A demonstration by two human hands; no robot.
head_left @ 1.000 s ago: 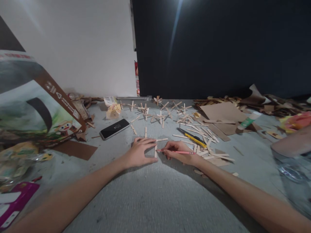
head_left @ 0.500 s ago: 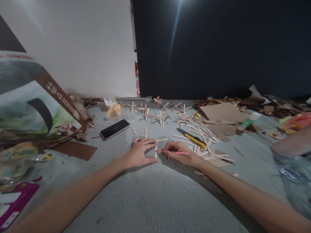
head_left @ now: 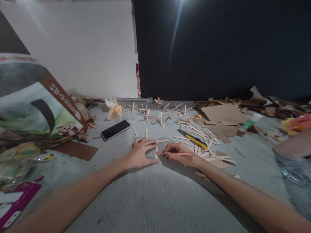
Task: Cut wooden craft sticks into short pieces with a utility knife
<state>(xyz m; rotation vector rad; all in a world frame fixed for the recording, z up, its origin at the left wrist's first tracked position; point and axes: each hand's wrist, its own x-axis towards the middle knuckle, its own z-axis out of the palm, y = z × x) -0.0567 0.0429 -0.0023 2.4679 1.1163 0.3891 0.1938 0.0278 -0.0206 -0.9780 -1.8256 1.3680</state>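
Note:
On the table (head_left: 145, 200), a small wooden craft stick (head_left: 156, 153) lies between the thumb and fingers of my left hand (head_left: 141, 153), which presses on it at both ends. My right hand (head_left: 178, 152) is closed around a red pencil (head_left: 184, 154), its point at the right side of that stick. Another craft stick (head_left: 162, 141) lies just beyond my left fingertips, and a third stick (head_left: 146, 133) stands out past the knuckles. A yellow utility knife (head_left: 196, 141) rests beyond my right hand, near a heap of loose craft sticks (head_left: 215, 157).
Several star-shaped stick pieces (head_left: 161, 118) lie at the back. A phone (head_left: 116, 130) is left of centre. Cardboard sheets (head_left: 221, 113) and a glue stick (head_left: 250, 122) are at the right. A large printed bag (head_left: 41, 106) and a purple case (head_left: 23, 197) occupy the left.
The view has shifted slightly, so everything sits a little lower and to the right. Both hands keep nearly the same pose, with the pencil point still at the stick.

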